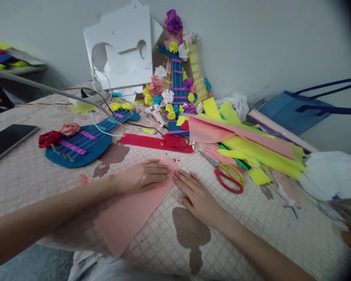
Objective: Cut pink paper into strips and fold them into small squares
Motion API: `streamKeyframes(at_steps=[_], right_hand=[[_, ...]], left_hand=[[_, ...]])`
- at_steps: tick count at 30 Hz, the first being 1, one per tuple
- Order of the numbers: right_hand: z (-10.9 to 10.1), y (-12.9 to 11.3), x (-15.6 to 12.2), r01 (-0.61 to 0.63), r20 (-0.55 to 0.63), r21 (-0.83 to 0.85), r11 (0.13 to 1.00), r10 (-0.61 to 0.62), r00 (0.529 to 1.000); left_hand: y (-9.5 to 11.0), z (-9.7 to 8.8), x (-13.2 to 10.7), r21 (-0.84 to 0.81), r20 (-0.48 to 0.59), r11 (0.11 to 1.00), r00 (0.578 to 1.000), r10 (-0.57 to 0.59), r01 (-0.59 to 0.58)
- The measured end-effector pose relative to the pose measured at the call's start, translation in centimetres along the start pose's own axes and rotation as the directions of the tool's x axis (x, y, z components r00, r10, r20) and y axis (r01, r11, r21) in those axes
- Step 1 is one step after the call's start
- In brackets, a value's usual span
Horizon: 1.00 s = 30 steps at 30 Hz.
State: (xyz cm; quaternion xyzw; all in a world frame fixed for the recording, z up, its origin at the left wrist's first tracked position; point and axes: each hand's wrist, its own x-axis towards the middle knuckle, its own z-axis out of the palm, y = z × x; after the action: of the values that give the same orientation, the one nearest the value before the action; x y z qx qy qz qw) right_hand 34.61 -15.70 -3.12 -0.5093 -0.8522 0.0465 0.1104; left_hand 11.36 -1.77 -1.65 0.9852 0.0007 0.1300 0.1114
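A strip of pink paper [128, 218] lies slantwise on the table in front of me, its near end wide and its far end under my fingers. My left hand [144, 175] rests flat across the paper's upper part, fingers stretched out to the right. Over the strip's right edge, my right hand [200, 199] lies with its fingertips close to those of the left. Neither hand grips anything. Just beyond the far end of the paper lie tiny red scraps and a long red strip [155, 143]. Scissors [229, 177] with red and yellow handles lie right of my right hand.
A blue guitar-shaped craft [82, 142] with flowers lies at left, near a phone [10, 140]. Behind stand a glue gun [155, 115], flower-decorated guitar crafts [179, 78] and a white cut board [119, 43]. Yellow and pink sheets [260, 152] pile up at right, beside a blue bag [295, 111].
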Motion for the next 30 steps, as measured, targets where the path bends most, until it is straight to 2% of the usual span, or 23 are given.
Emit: streamKeyframes(at_steps=[3, 8, 10, 12, 17, 19, 23, 25, 28, 30], right_hand=[[-0.2, -0.2, 0.1, 0.012, -0.012, -0.006, 1.000, -0.012, 1.000], [-0.1, -1.2, 0.6, 0.137, -0.028, 0.008, 0.991, -0.136, 0.990], [0.2, -1.3, 0.9, 0.107, -0.019, 0.010, 0.994, -0.107, 0.994], [0.5, -1.0, 1.0, 0.026, -0.010, -0.009, 1.000, -0.026, 1.000], [0.6, 0.8, 1.1, -0.132, -0.044, -0.046, 0.990, 0.130, 0.991], [0.4, 1.2, 1.4, -0.114, -0.068, -0.031, 0.993, 0.111, 0.991], [0.2, 1.5, 2.8, 0.076, -0.017, 0.010, 0.997, -0.076, 0.997], [0.4, 1.7, 3.5, 0.052, -0.005, 0.010, 0.999, -0.052, 0.999], [0.4, 2.2, 4.4, -0.053, -0.040, 0.022, 0.998, 0.054, 0.998], [0.3, 2.4, 4.9, -0.006, -0.059, 0.054, 0.999, 0.009, 0.998]], left_hand=[[0.4, 0.4, 0.0, -0.026, 0.026, 0.999, 0.999, -0.024, 0.025], [0.0, 0.7, 0.1, -0.100, 0.022, 0.994, 0.999, -0.031, 0.033], [-0.1, 0.7, 0.1, -0.119, 0.017, 0.992, 0.999, -0.037, 0.039], [-0.1, 0.7, 0.1, -0.132, 0.020, 0.990, 0.999, -0.044, 0.047], [0.2, 0.5, 0.1, -0.164, 0.015, 0.984, 0.997, -0.073, 0.074], [0.2, 0.5, 0.1, -0.166, 0.011, 0.983, 0.997, -0.073, 0.074], [0.0, 0.7, -0.1, -0.136, -0.002, 0.990, 0.999, -0.040, 0.039], [0.1, 0.7, -0.1, -0.134, -0.013, 0.990, 0.999, -0.039, 0.037], [0.2, 0.7, 0.0, -0.153, -0.030, 0.988, 0.999, -0.037, 0.032], [0.3, 0.6, 0.0, -0.170, -0.038, 0.985, 0.999, -0.038, 0.030]])
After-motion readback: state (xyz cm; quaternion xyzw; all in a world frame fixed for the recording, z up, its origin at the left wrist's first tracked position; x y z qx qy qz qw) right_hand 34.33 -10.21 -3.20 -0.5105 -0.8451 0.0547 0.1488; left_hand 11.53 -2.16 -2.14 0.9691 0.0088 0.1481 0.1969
